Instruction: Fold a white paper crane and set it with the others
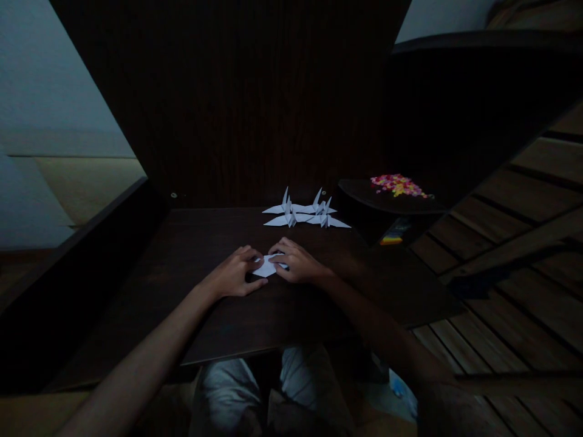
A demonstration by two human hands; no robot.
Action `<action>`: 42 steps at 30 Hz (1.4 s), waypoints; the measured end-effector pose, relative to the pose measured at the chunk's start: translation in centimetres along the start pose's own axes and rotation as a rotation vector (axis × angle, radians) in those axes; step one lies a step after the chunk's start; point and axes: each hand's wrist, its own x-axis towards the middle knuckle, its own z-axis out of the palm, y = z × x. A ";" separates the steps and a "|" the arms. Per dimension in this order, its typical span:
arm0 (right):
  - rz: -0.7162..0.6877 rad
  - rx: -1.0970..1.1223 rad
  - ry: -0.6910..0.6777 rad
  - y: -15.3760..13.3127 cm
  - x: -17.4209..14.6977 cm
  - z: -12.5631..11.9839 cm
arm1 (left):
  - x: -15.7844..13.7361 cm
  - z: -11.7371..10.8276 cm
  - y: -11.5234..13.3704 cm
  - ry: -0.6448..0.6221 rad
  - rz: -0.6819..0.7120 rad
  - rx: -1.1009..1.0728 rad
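Observation:
A small piece of folded white paper [265, 267] lies on the dark wooden desk [218, 331], with a pointed lower edge facing me. My left hand [239, 271] holds its left side, fingertips on the paper and thumb stretched out below. From the right, my right hand [294, 261] pinches and presses the paper's other side. The fingers cover both sides of it, so the finer folds are hidden. Just beyond my hands stand several white origami cranes [291, 218] in two close rows, their wings overlapping.
A rounded side shelf [364, 193] at the right bears a pile of small pink, red and yellow pieces [398, 184]. Beneath it sits an item with a yellow edge [392, 240]. A dark side panel [86, 267] bounds the desk on the left, and a tall panel rises behind.

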 end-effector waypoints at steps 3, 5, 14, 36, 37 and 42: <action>-0.023 0.067 0.020 -0.2 0.0 -0.1 | 0.0 0.2 -0.2 0.018 0.002 0.011; -0.023 0.095 0.018 -0.1 0.0 -0.1 | 0.0 0.4 -0.4 0.026 0.004 0.003; 0.092 0.205 -0.068 0.3 -0.2 0.0 | 0.2 0.3 -0.7 0.026 -0.033 -0.106; 0.269 0.061 0.025 0.5 0.4 1.3 | 0.7 0.2 -0.7 0.071 -0.193 -0.171; 0.258 0.066 0.027 0.5 0.4 1.2 | 0.7 0.2 -0.7 0.068 -0.186 -0.181; 0.214 0.084 -0.031 1.1 0.1 0.7 | 0.4 0.5 -0.9 0.083 -0.143 -0.184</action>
